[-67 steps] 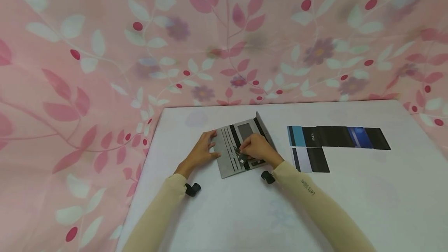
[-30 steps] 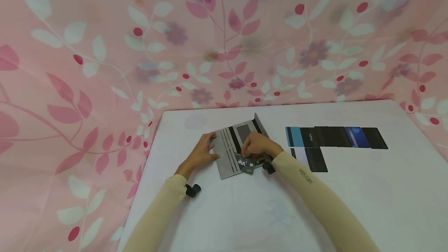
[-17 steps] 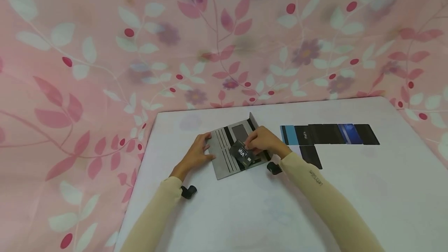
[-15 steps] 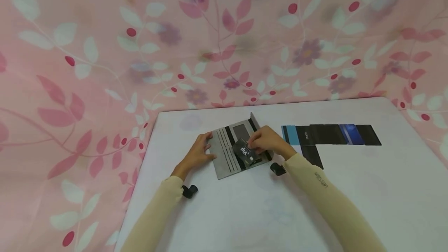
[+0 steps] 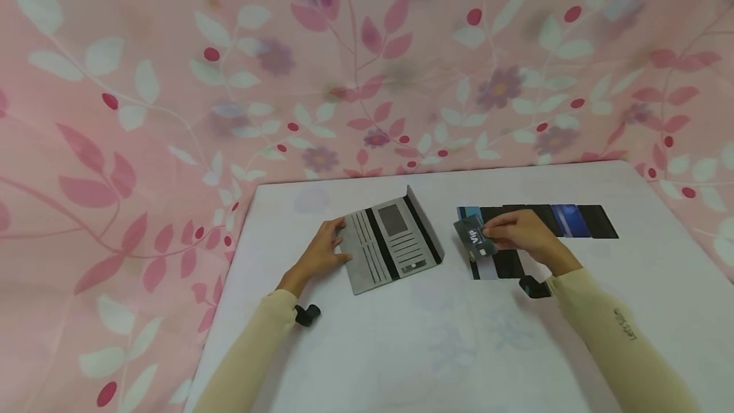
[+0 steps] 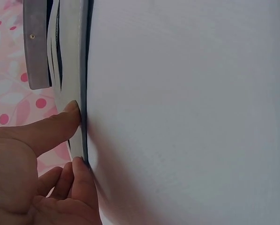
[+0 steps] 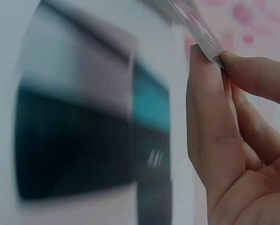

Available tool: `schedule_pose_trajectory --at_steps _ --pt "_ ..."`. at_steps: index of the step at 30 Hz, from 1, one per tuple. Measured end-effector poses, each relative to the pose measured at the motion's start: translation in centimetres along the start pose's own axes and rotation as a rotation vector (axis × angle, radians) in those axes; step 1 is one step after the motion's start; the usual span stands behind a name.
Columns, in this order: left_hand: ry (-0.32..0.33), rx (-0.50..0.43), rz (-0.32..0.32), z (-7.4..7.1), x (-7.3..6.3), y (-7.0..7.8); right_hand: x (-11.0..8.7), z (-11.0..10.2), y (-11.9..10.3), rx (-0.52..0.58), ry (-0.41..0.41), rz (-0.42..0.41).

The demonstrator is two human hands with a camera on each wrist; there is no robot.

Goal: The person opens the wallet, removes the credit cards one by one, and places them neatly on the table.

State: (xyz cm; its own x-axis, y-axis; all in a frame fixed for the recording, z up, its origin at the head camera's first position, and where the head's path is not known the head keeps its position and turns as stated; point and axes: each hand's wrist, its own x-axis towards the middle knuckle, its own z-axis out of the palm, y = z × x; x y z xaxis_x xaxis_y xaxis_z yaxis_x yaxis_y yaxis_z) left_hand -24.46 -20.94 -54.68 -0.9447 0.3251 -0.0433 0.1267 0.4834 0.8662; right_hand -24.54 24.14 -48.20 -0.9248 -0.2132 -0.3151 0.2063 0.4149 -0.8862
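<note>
A grey wallet (image 5: pixel 378 244) lies opened out flat on the white table, its rows of card slots facing up and its right flap raised. At its left edge, my left hand (image 5: pixel 321 252) holds it with thumb and fingertips; the left wrist view shows the thumb (image 6: pixel 60 126) against the wallet's edge (image 6: pixel 76 61). My right hand (image 5: pixel 523 233) pinches a dark VIP card (image 5: pixel 474 238) by its right end, between thumb and index finger, as the right wrist view shows with the card (image 7: pixel 198 30) edge-on. The card is over the left end of the laid-out cards.
Right of the wallet, several cards lie in a row, including a blue card (image 5: pixel 571 220) and a black card (image 5: pixel 597 222). Below them are a pale card (image 5: pixel 486 268) and another black card (image 5: pixel 509 264). A pink floral cloth (image 5: pixel 367 69) hangs behind the table.
My right hand has lifted the VIP card off the wallet and carried it right, over the laid-out cards. The left hand stays at the wallet's left edge.
</note>
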Motion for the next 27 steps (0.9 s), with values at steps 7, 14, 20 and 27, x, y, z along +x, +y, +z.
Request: schedule_pose_trajectory --at_steps 7,14,20,27 --pt "0.007 0.015 -0.017 -0.1 -0.5 0.1 -2.1 -4.0 4.1 -0.096 0.036 0.060" --pt "0.003 0.034 -0.014 0.0 -0.4 -0.1 -3.7 -6.8 7.2 -0.096 0.110 0.093" --pt "0.002 0.025 0.002 0.0 -0.2 0.0 -4.3 -7.5 8.3 -0.102 0.150 0.114" --pt "0.002 0.037 -0.002 0.0 -0.1 0.2 -4.2 -7.1 8.9 -0.186 0.189 0.140"
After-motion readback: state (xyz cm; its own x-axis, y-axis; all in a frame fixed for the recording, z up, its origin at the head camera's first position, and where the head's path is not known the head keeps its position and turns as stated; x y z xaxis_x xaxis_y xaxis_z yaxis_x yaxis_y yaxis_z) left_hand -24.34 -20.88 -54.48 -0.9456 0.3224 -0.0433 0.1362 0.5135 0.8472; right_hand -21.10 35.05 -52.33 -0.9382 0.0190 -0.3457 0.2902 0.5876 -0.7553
